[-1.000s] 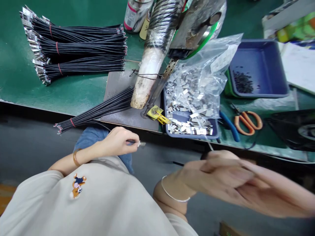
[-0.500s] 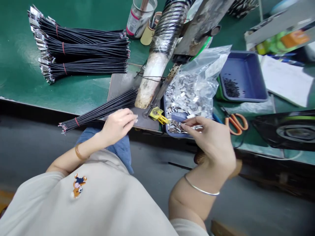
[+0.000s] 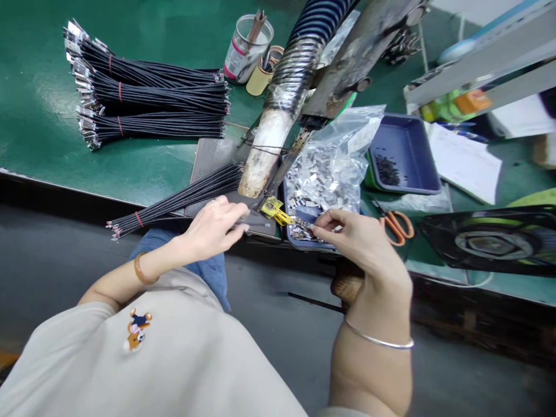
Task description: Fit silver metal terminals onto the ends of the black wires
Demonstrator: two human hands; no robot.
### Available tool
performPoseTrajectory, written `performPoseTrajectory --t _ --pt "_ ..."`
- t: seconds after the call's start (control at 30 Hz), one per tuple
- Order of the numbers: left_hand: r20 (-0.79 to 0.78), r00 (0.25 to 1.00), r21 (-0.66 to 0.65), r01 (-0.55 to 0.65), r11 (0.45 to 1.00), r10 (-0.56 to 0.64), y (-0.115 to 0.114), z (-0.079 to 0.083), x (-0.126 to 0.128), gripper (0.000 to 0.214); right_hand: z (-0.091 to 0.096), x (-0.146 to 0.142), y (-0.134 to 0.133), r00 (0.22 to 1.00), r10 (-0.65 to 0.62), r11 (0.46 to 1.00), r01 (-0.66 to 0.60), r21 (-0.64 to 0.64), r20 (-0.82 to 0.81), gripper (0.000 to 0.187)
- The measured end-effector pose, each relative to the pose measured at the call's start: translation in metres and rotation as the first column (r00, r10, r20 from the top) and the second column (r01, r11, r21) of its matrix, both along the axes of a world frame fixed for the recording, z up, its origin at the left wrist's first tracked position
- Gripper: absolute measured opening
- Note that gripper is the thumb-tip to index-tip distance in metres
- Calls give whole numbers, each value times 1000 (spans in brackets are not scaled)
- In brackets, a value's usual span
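Observation:
My left hand (image 3: 217,227) hovers at the table edge beside a bundle of black cables (image 3: 195,190); its thumb and curled fingers stand a little apart, the tips blurred, with nothing visible between them. The bundle is tied with a red band. My right hand (image 3: 354,237) reaches over the front of a blue tray (image 3: 299,245) of small metal pieces (image 3: 299,230). Its thumb and fingertips are pinched together among the pieces; whatever they hold is too small to make out. A yellow clip-like piece (image 3: 278,211) lies at the tray's left edge, near the right fingertips.
A duct hose (image 3: 295,75) and metal arm (image 3: 332,95) slant down between the hands. Tied cable bundles (image 3: 160,95) lie back left. Rightward are a bag of metal pieces (image 3: 325,174), orange scissors (image 3: 397,229), a bin of black bits (image 3: 423,150) and a fan-like device (image 3: 495,240).
The left hand has shifted slightly right and its thumb and fingers have parted. The right hand remains pinched over the metal pieces. The camera view has swung a little to the right.

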State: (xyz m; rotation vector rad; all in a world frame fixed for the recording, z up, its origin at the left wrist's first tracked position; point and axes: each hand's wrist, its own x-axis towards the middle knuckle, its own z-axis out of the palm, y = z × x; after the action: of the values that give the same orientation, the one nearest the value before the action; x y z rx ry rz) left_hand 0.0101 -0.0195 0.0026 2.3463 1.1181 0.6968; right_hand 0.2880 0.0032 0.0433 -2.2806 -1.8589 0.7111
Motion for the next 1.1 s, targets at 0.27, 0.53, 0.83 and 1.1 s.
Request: performPoseTrajectory --t 0.27,0.53,0.83,1.1 --pt "542 828 -413 113 904 144 -22 4 14 12 -8 -28 -41 989 -42 724 127 678 -140 10" --pt "656 629 -696 292 656 416 -11 4 11 23 -36 -111 -69 759 179 707 343 618 -626 8" --pt "612 665 -714 230 661 429 -12 5 14 27 -46 -117 -65 643 168 797 357 487 -747 4" --pt "583 729 -604 92 791 360 -12 -2 16 15 -42 -114 -69 748 197 756 296 584 -634 5"
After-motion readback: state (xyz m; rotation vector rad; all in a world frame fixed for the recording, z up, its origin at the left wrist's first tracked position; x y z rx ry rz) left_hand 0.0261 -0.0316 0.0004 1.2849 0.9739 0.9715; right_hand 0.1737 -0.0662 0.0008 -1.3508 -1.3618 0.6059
